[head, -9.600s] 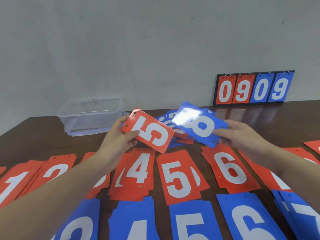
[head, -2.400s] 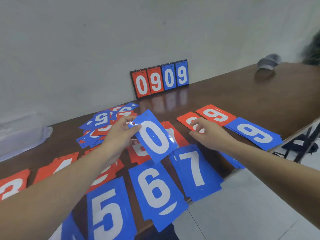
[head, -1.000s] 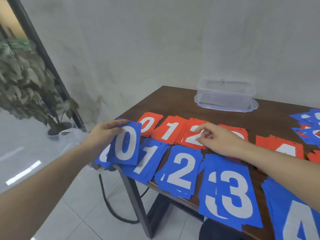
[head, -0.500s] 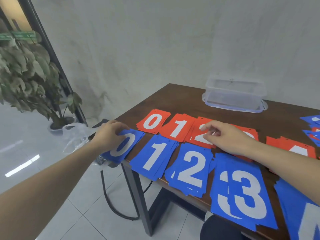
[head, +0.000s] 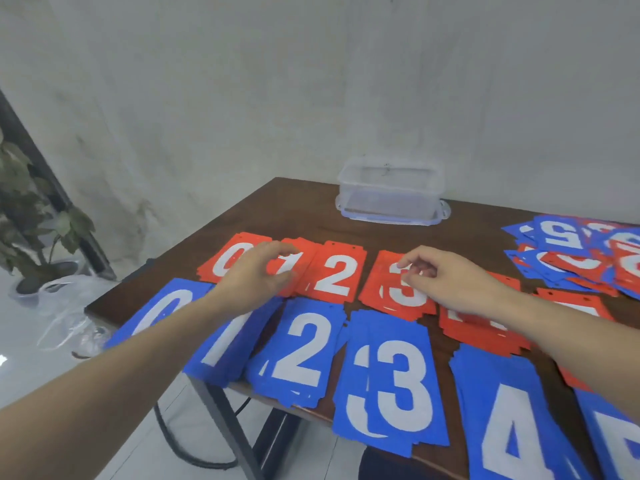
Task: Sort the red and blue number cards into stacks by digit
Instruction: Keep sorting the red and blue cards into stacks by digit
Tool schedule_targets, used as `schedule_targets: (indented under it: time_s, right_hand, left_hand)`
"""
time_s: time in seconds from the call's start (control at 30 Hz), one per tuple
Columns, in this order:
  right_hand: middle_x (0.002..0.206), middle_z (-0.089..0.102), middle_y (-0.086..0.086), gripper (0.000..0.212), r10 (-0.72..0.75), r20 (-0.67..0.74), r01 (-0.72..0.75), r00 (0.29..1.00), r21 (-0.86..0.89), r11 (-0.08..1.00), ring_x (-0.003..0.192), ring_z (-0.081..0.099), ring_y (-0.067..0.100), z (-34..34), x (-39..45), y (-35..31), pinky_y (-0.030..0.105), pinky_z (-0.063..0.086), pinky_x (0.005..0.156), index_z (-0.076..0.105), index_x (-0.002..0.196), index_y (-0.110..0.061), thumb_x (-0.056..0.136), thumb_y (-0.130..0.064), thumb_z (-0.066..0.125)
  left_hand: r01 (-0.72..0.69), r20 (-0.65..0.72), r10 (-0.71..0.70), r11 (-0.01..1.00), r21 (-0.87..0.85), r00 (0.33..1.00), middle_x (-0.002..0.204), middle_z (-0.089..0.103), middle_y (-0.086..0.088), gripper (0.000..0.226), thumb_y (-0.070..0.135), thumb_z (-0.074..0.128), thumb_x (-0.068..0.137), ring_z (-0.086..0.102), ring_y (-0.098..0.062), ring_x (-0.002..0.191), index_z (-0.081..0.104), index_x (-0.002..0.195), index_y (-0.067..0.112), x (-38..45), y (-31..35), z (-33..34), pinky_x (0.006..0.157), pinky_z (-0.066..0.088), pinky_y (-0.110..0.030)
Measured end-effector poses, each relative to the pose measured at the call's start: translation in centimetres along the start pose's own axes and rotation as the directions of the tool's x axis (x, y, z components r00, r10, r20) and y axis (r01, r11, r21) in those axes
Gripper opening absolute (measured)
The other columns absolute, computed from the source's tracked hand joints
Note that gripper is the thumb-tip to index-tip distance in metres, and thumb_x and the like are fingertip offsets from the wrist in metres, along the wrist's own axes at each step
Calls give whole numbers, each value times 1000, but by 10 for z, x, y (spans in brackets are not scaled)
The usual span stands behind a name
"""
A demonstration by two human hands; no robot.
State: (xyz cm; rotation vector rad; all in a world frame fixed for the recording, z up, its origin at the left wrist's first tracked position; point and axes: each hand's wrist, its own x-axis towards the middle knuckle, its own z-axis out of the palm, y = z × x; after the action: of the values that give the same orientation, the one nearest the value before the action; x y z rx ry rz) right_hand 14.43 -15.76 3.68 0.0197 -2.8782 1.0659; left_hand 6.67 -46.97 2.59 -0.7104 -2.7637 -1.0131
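A: What do we list first, largest down?

B: The grey wall (head: 311,81), then the brown table (head: 277,209). On its far side we note a clear plastic box (head: 389,194). Left of the table, on the floor, we have a potted plant (head: 31,216) and a crumpled clear bag (head: 65,306).

A: And the cards?

B: Two rows on the table. The near row is blue: the blue 0 stack (head: 162,306), blue 1 stack (head: 225,344), blue 2 stack (head: 301,351), blue 3 stack (head: 391,386) and blue 4 stack (head: 509,420). Behind them run the red 0 stack (head: 228,258), red 2 stack (head: 334,275) and red 3 stack (head: 398,289). A mixed unsorted pile (head: 581,251) lies at far right.

A: The hands?

B: Our left hand (head: 256,275) reaches over the red row, fingers loosely curled and holding nothing, covering most of the red 1 stack (head: 291,261). Our right hand (head: 446,278) hovers over the red 3 stack, thumb and forefinger drawn near each other, with nothing that we can see between them.

A: What can we not make out?

B: The right forearm hides the digit on the red stack (head: 485,327) beyond the 3. The blue stack (head: 613,438) at the bottom right corner is cut off by the edge. The left forearm crosses the blue 0 and 1 stacks.
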Motion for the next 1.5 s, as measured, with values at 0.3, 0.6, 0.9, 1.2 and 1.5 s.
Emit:
schedule_targets:
  time_s: [0.3,0.6,0.9,1.2,1.5]
  right_hand:
    - [102,67,-7,7,187,-144,-189,972,-5,982,93,65,11,-88,-56,100,29,53,86,66,100,-33,96,-28,64]
    - [93,67,-7,7,328,-276,-334,903,29,942,74,59,8,-157,-108,190,7,41,63,65,101,-29,96,-23,63]
    - [90,66,-14,20,280,-398,-300,874,12,954,83,60,-2,-196,-109,249,10,44,70,65,101,-37,94,-18,63]
    - [153,44,-11,68,250,-257,-333,933,-363,870,142,37,11,-222,-85,283,29,33,114,48,144,-30,86,-63,62]
    - [159,36,-11,93,391,-120,-404,912,-420,812,148,29,11,-224,-83,292,41,11,123,36,151,-36,73,-84,46]
  left_hand:
    - [-167,190,196,973,-157,962,121,60,13,33,17,70,91,55,-2,115,61,117,37,71,111,115,97,41,-15]
    - [-342,334,379,925,-167,863,118,63,10,32,16,68,92,55,-6,115,66,121,27,125,216,221,103,38,-19]
    - [-374,318,389,921,-110,865,95,55,22,25,25,66,94,52,-12,92,67,119,23,183,265,291,91,45,-31]
    - [-287,310,253,955,69,916,148,44,5,52,60,58,91,24,-10,146,49,139,42,223,274,335,116,12,-40]
    - [-368,383,274,908,200,882,152,45,11,58,63,49,94,33,-14,142,40,148,43,227,280,336,114,14,-42]
